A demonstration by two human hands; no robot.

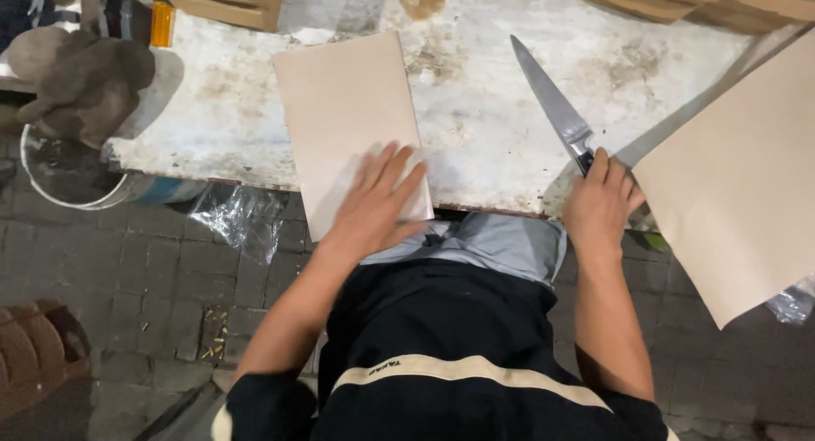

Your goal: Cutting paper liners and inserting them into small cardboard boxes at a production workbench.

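My left hand [380,196] lies flat, fingers spread, on the near end of a beige paper stack [344,110] that rests on a worn white table [484,118] and hangs slightly over its front edge. My right hand [601,202] grips the dark handle of a long steel knife [552,101]; its blade lies on the table, pointing away from me. A large beige paper sheet [739,178] sits just right of that hand, overhanging the table.
Wooden boxes [229,1] and more stacked boards [696,0] line the table's far edge. A brown cloth [81,76] drapes over a white bucket [68,186] at left. Clear plastic [242,220] hangs under the table above a brick floor.
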